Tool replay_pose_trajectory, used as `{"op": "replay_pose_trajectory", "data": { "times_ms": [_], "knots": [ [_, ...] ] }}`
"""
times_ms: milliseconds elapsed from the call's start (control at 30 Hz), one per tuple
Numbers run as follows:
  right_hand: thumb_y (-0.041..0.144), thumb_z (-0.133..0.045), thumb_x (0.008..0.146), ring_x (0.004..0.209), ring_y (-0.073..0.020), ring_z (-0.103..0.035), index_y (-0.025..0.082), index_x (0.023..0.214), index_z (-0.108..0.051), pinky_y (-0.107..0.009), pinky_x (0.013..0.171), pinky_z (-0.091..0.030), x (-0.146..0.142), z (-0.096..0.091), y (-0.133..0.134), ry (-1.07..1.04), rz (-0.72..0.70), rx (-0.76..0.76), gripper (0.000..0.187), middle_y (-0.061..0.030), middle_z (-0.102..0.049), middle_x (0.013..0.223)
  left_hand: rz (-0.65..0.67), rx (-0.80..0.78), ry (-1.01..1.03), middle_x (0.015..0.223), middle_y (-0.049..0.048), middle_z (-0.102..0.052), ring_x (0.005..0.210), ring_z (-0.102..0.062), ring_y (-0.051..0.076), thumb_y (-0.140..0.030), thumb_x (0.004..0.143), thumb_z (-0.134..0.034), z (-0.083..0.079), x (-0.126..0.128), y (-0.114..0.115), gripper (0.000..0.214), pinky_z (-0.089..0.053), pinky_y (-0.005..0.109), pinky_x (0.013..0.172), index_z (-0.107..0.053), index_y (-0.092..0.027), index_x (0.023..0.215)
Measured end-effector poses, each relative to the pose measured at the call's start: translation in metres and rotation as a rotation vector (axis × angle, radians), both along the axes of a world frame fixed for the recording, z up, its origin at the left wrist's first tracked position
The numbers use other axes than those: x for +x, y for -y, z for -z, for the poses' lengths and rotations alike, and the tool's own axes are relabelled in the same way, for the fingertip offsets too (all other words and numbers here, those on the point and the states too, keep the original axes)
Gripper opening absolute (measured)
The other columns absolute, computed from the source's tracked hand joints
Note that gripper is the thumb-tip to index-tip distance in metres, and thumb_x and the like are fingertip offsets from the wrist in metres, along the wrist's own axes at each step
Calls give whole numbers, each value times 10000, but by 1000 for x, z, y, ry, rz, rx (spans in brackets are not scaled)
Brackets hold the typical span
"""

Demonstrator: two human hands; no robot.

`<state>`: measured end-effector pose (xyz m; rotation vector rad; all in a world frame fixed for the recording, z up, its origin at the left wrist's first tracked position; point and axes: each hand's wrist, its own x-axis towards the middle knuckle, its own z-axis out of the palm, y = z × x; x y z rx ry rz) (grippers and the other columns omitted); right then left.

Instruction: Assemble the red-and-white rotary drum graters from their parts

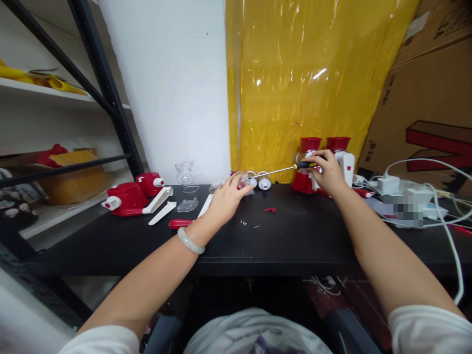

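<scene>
Currently the right hand grips a screwdriver by its handle, the shaft running toward a clear plastic part at the back of the bench; the left hand grasps that part in its fingers, though whether the tip touches it is hard to tell

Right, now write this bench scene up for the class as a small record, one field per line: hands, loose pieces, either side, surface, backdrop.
Left hand: holding a clear plastic part
Right hand: gripping a black-and-yellow-handled screwdriver, its metal shaft pointing at the clear part
Loose pieces: a small red plastic piece; tiny whitish bits
Left side: two red plastic bodies with white fittings
Right side: white cables and a white plug-like block
Surface: black tabletop
Backdrop: shiny yellow plastic sheet, beside a white panel
</scene>
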<state>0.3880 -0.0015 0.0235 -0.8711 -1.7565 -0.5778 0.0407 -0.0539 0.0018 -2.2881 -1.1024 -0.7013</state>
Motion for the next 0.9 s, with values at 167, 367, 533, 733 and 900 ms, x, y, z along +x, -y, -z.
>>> {"op": "replay_pose_trajectory", "data": {
  "times_ms": [167,367,533,733,900],
  "knots": [
    [179,-588,792,1034,-273,-548,290,993,-691,-515,929,-479,-3,0,1,2,1,-19,252,-80,-520,1038,10,-24,-11,1469,73,-373,1321,-399,269,-18,798,-509,-2,0,2,602,-461,453,972,-502,-361,1293],
    [182,-588,789,1029,-279,-545,292,975,-696,-527,924,-478,-6,0,0,8,-5,-34,242,-81,-519,1025,9,-43,-46,1456,89,-385,1306,-413,276,-33,810,-489,-3,1,3,573,-470,455,950,-512,-348,1288],
    [193,-606,789,1025,-281,-536,294,973,-702,-534,923,-468,-5,1,-2,14,-5,-29,231,-83,-524,1022,0,-28,-89,1465,86,-372,1298,-415,270,-38,819,-468,-3,0,3,572,-481,440,936,-502,-341,1302],
    [209,-628,787,1016,-279,-532,308,974,-709,-536,928,-459,-4,1,-3,8,-3,-33,227,-77,-526,1009,-3,-71,-80,1463,69,-371,1279,-426,269,-42,804,-488,-2,0,3,589,-496,432,914,-501,-357,1302],
    [229,-629,797,1008,-259,-546,303,1008,-719,-496,939,-472,-2,2,-4,-1,-51,-71,241,-72,-524,1018,-21,-56,-111,1460,67,-369,1275,-427,265,-39,803,-479,-1,-2,0,603,-509,414,897,-484,-358,1315]
  ]
}}
